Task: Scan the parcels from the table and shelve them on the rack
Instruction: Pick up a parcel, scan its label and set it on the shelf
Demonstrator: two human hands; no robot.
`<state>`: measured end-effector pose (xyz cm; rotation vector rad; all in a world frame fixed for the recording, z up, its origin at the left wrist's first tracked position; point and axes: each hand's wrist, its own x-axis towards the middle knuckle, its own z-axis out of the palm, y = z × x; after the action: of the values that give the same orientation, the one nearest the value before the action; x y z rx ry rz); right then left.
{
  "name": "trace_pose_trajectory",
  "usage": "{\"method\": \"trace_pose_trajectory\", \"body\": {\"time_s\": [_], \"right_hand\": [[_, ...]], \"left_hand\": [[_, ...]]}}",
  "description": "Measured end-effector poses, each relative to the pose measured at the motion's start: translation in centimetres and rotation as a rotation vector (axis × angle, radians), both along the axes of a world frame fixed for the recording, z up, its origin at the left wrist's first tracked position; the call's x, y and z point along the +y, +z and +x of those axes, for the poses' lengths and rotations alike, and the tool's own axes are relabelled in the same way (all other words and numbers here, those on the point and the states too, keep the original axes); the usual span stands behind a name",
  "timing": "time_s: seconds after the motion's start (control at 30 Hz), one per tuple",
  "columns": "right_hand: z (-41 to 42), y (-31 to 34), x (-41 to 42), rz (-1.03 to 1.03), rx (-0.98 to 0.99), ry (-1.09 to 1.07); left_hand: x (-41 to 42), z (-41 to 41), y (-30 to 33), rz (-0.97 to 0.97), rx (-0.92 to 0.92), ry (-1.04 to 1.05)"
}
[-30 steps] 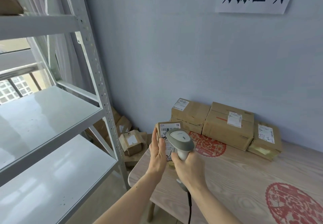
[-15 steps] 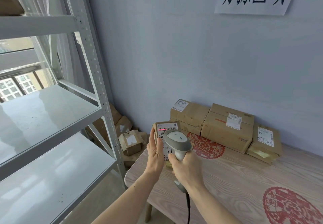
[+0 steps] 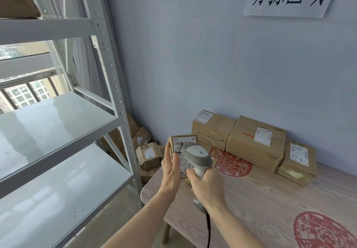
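Parcel [image 3: 183, 147] upright in L grip [image 3: 171, 172]; scanner [image 3: 197, 156] in R grip [image 3: 207, 186].

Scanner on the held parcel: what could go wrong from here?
1. The scanner head covers part of the parcel label, so the barcode read may fail.
2. The left hand holds the parcel by one edge; it could slip.
3. The scanner cable hangs past the table edge and may snag.
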<state>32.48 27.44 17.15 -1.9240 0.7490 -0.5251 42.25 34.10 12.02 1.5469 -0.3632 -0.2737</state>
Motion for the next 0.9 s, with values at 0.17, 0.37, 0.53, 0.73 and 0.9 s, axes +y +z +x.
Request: {"method": "trace_pose_trajectory", "body": {"time_s": [0.17, 0.37, 0.53, 0.73, 0.9], "right_hand": [[0.7, -0.1, 0.5, -0.011, -0.026, 0.026], [1.9, 0.5, 1.9, 0.008, -0.121, 0.139], [3.4, 0.2, 5.3, 0.045, -0.104, 0.319], [4.9, -0.8, 12.8, 0.125, -0.039, 0.532], [5.9, -0.8, 20.1, 0.12, -0.032, 0.703]], "left_hand": [[1.8, 0.9, -0.8, -0.035, 0.008, 0.061], [6.0, 0.0, 0.4, -0.087, 0.008, 0.245], [11.4, -1.9, 0.8, -0.139, 0.025, 0.469], [19.5, -4.1, 1.0, -0.117, 0.031, 0.721], [27.0, -5.1, 1.6, -0.095, 0.028, 0.913]]}}
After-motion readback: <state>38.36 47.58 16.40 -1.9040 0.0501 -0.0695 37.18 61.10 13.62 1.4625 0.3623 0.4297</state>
